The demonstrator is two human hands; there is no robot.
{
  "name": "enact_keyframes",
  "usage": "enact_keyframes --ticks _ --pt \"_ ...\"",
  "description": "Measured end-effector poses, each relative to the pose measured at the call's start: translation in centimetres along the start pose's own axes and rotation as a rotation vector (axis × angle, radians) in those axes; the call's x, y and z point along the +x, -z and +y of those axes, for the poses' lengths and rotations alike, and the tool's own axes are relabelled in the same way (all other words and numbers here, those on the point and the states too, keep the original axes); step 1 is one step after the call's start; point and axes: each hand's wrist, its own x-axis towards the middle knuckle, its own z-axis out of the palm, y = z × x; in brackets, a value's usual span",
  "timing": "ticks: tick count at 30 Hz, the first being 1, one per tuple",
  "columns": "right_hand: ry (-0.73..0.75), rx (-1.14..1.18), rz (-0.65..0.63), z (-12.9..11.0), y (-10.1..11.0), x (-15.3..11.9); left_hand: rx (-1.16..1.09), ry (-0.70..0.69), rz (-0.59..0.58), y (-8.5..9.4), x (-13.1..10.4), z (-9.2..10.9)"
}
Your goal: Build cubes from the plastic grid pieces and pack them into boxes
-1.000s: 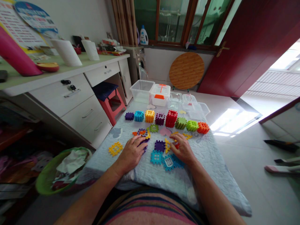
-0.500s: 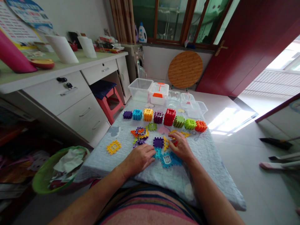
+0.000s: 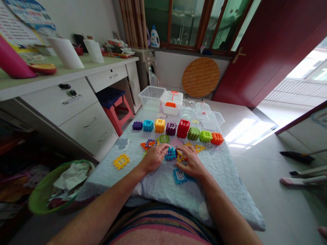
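My left hand (image 3: 154,158) pinches a light-blue interlocking plastic tile (image 3: 169,154) by its left edge, over the spot where a dark purple tile sits. Some purple shows at the blue tile's right edge. My right hand (image 3: 192,162) is just right of it, thumb and index finger apart, the index fingertip at the tile's upper right. Beneath that hand a yellow piece (image 3: 180,157) partly shows. Nearer to me lies a blue window tile (image 3: 180,175), with more blue pieces beside it partly under my right hand. Orange and purple pieces (image 3: 149,144) lie beyond my left hand.
Stacks of tiles sorted by colour, such as the red stack (image 3: 183,128), line the cloth-covered table (image 3: 224,190). Clear plastic boxes (image 3: 152,98) stand behind them. A yellow frame tile (image 3: 121,161) lies at left, a green tile (image 3: 163,139) in the middle. A green basket (image 3: 61,185) is on the floor.
My left hand has lifted the light-blue tile and moved it forward over the purple one. My right hand has shifted slightly left, its index finger reaching to the tile.
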Motion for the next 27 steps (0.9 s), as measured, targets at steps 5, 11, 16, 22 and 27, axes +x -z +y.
enact_keyframes --ticks 5,11,16,22,27 --pt "0.032 -0.062 -0.003 0.7 -1.0 0.3 -0.135 0.065 -0.013 -0.5 0.5 -0.4" --pt "-0.049 -0.149 0.207 1.6 -0.9 0.2 -0.183 0.112 -0.038 -0.3 0.4 -0.7" --pt "-0.098 -0.174 0.223 1.5 -0.8 0.1 0.21 -0.093 -0.045 -1.1 -0.3 -0.2" --pt "-0.092 -0.095 0.191 1.8 -0.9 0.2 0.387 -0.268 -0.039 -1.7 -1.7 2.0" --pt "-0.102 -0.079 0.217 2.5 -0.7 0.2 0.474 -0.306 -0.343 -2.8 -2.5 3.7"
